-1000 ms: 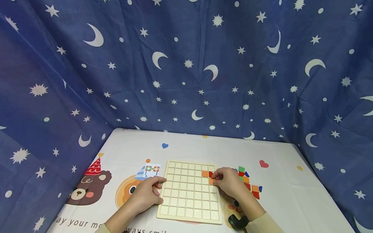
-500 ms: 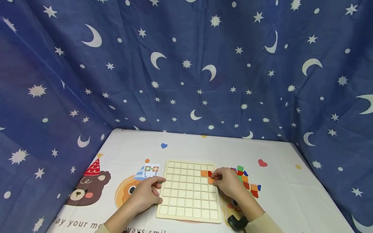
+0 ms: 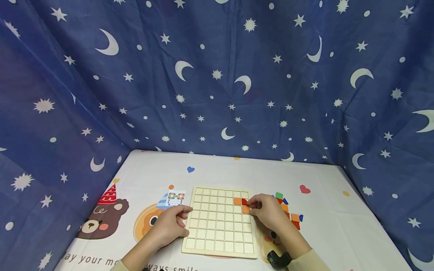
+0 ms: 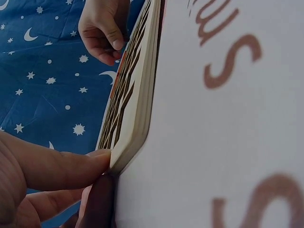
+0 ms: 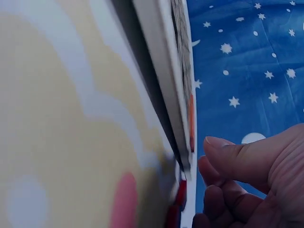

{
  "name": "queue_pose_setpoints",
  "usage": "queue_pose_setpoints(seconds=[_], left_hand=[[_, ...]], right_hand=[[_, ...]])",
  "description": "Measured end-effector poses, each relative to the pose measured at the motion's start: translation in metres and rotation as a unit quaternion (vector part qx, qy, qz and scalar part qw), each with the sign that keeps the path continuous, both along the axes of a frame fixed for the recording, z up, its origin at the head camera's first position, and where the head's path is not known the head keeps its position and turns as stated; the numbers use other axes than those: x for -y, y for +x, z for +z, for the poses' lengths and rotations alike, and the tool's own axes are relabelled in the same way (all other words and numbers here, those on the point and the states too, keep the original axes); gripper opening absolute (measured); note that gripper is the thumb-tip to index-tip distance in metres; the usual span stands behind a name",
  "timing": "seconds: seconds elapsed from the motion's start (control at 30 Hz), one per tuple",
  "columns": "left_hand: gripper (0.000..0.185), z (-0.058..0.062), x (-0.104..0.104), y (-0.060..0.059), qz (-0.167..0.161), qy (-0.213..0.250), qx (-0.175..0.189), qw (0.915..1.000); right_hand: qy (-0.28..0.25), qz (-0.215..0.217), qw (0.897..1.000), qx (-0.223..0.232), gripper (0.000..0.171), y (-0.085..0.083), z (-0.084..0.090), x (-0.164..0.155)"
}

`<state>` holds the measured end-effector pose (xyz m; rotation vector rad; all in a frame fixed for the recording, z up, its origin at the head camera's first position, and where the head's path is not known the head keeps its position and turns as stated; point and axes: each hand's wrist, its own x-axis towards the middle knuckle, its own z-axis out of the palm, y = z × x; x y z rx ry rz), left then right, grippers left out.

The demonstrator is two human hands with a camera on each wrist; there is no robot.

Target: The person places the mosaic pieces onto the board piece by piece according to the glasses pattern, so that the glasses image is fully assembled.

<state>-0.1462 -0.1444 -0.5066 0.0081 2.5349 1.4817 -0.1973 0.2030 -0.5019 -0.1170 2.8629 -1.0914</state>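
A pale wooden grid board (image 3: 218, 226) lies flat on the table. Near its far right corner sit an orange tile (image 3: 237, 201), a red tile (image 3: 243, 201) and a second orange tile (image 3: 245, 209). My right hand (image 3: 268, 211) hovers at the board's right edge, its fingers loosely curled. Its fingertips (image 3: 251, 205) touch the red tile's edge, and nothing shows between thumb (image 5: 237, 156) and fingers. My left hand (image 3: 169, 226) rests against the board's left edge (image 4: 135, 137) with the thumb (image 4: 71, 166) lying straight along it.
Loose tiles (image 3: 289, 212) in red, orange, green and blue lie right of the board. A small pattern card (image 3: 176, 197) sits at the board's far left corner. The printed tablecloth (image 3: 237, 169) has blue star-patterned cloth walls (image 3: 217, 82) on three sides.
My right hand has drawn slightly right and back, so more of the red tile and lower orange tile shows. The left hand and board have stayed put.
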Motion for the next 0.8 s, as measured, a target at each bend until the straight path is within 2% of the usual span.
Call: queue_pose_setpoints(seconds=[0.4, 0.8], left_hand=[[0.073, -0.001, 0.001, 0.0, -0.001, 0.002, -0.004, 1.0], [0.073, -0.002, 0.002, -0.001, 0.0, 0.003, 0.001, 1.0]], right_hand=[[0.04, -0.057, 0.998, -0.002, 0.026, -0.001, 0.004, -0.045], [0.049, -0.083, 0.995, 0.005, 0.024, -0.016, 0.001, -0.09]])
